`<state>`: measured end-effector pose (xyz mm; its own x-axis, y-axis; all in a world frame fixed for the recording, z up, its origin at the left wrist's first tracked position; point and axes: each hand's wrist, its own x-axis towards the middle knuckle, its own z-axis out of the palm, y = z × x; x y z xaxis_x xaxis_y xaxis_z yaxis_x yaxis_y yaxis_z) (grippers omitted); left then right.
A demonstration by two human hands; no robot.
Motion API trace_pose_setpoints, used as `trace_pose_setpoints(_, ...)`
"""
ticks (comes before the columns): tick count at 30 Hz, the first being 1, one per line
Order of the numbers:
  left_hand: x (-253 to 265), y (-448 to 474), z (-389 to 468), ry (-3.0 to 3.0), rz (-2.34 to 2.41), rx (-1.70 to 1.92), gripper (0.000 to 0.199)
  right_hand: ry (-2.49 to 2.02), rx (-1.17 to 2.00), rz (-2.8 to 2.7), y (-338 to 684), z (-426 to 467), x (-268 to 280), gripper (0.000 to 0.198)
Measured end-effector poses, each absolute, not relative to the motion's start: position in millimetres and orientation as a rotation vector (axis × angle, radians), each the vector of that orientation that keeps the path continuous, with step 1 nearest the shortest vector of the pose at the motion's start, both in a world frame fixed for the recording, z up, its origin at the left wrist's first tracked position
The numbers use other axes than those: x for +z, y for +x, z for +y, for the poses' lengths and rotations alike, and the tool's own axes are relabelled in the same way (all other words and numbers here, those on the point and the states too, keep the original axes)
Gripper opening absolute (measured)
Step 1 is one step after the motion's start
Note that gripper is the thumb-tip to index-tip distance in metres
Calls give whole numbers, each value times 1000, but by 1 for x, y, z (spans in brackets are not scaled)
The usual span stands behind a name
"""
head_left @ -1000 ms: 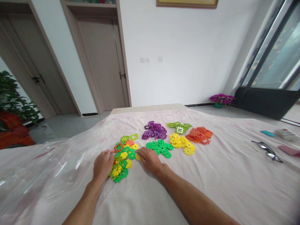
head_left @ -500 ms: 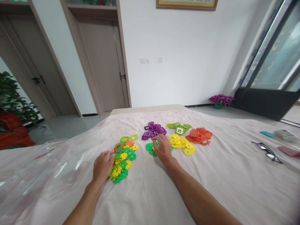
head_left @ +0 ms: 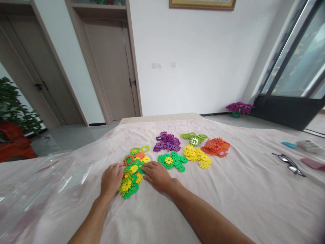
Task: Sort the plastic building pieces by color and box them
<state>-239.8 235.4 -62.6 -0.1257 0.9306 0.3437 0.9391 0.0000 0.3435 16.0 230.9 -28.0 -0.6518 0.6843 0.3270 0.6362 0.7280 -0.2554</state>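
Observation:
A mixed pile of flat plastic interlocking pieces, mostly green and yellow with some orange, lies between my hands. Resting along its left edge is my left hand, fingers loosely bent and touching the pieces, with nothing visibly held. From the right, my right hand reaches the same pile, its fingers stretched and the tips against green pieces; thumb apart below. Just beyond it sits a green pile with one yellow disc on top.
Sorted piles lie farther back: purple, yellow, orange-red and light green with a white square piece. Clear plastic packaging spreads at left. Glasses lie at right on the pale cloth.
My right hand has moved left and nearer, from over the green pile to the mixed pile. The yellow disc on the green pile now shows. My left hand has stayed in place.

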Motion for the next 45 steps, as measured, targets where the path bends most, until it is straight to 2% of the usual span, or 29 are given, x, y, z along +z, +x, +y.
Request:
trace_pose_setpoints(4,-63,-239,236,-2063,-2202,-770,40,-1150,92,-2558,11,232,-23,21)
trace_pose_setpoints(18,-64,-240,235,-2069,-2209,-770,42,-1360,192,-2081,49,252,-23,27)
trace_pose_setpoints(23,-61,-239,234,-2081,-2203,-763,42,-1615,62,-2065,78,264,-7,25)
trace_pose_setpoints(25,-60,-238,233,-2072,-2205,-755,42,-1722,99,-2115,87,267,-5,32)
trace_pose_setpoints(32,-59,-239,233,-2068,-2194,-757,41,-1773,202,-2127,93,271,-5,31)
trace_pose_setpoints(37,-60,-239,233,-2074,-2205,-766,42,-1685,298,-2010,99,277,0,11)
trace_pose_setpoints(39,-60,-239,233,-2074,-2209,-772,41,-1670,323,-1966,110,280,6,13)
trace_pose_setpoints(41,-59,-239,233,-2074,-2211,-777,41,-1731,278,-1901,126,282,15,16)
trace_pose_setpoints(45,-59,-238,234,-2071,-2222,-812,41,-1879,-23,-1710,153,283,32,22)
